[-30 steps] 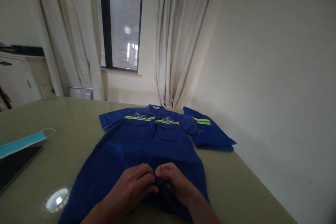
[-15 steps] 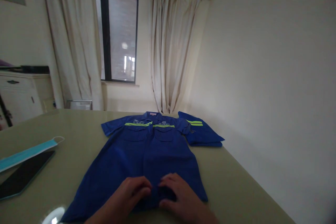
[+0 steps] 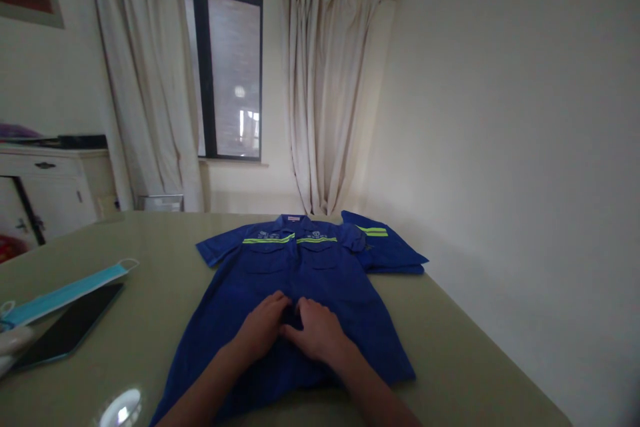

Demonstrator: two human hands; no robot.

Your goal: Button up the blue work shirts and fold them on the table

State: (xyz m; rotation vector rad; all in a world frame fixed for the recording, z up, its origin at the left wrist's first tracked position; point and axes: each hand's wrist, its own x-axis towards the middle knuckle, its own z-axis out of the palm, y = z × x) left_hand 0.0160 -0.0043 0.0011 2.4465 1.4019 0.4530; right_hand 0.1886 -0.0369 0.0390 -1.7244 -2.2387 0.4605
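Note:
A blue short-sleeved work shirt lies spread front side up on the table, its collar pointing away from me. Yellow-green reflective stripes cross its chest above two flap pockets. Both of my hands meet over the front placket, below the pockets. My left hand has curled fingers closed at the placket edge. Just beside it, my right hand bends its fingers onto the same strip, thumb reaching toward the left hand. Whatever small part of the placket lies between the fingertips is hidden.
Folded blue clothing with yellow-green stripes lies by the shirt's far right sleeve, near the wall. On the left of the table are a light-blue face mask, a dark phone-like slab and a pale rounded object at the picture's edge.
Both hands have moved up the placket, away from me, from near the hem to mid-shirt, and closer together. The view has shifted slightly, bringing the pale object in at left.

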